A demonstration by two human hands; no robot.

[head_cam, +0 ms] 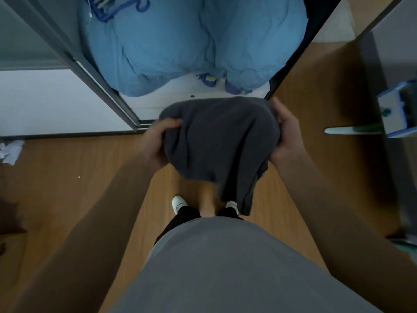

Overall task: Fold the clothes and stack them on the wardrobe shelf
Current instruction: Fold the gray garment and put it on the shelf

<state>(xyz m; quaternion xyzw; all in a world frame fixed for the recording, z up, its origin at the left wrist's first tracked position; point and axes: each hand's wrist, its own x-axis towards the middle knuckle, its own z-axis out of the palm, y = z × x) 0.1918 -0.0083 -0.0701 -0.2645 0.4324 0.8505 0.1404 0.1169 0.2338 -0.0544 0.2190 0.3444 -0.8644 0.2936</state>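
A dark grey folded garment point(222, 141) is held in the air in front of the open wardrobe, at waist height. My left hand point(158, 143) grips its left edge, thumb on top. My right hand point(285, 134) grips its right edge. A loose flap of the garment hangs down toward my feet on the right side. The white wardrobe shelf point(178, 98) lies just beyond the garment. A big light blue quilt point(191, 41) fills most of that shelf, leaving a bare white strip at the front.
The sliding wardrobe door point(90, 71) stands at the left, its frame running diagonally. A wooden panel point(320, 91) flanks the right side. A blue and white box point(397, 109) sits at the far right. White scraps point(11, 150) lie on the wooden floor at left.
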